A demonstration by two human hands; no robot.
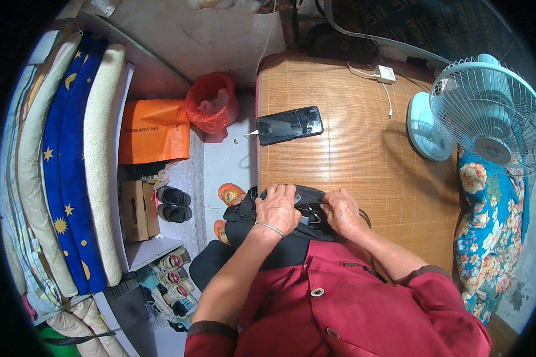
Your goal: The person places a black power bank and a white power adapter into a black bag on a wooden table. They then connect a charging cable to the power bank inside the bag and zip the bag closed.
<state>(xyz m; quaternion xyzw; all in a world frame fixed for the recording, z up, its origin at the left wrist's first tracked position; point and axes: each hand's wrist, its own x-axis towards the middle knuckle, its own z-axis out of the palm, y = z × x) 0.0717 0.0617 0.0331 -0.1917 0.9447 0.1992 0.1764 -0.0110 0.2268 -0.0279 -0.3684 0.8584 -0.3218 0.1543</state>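
Observation:
A black mesh-fabric bag [310, 193] rests on my lap, its opening parted towards me. My left hand [277, 205] grips its left side, fingers laid over the fabric and thumb at the opening. With bent fingers, my right hand [341, 209] pinches the right edge of that opening. Between the hands, white cables [313, 216] and a pale object [304, 220] show inside; the rest of the contents is hidden. Beyond the bag, a black smartphone [290, 125] lies on a bamboo mat [348, 151], a white cable plugged into its left end.
A light-blue fan [491, 116] stands at the right, beside a floral bundle [489, 241]. A white charger [385, 74] with its cable lies on the mat. Leftward are a red-lined bin [212, 102], an orange bag [154, 129], black shoes [174, 204] and a shelf with folded bedding [73, 169].

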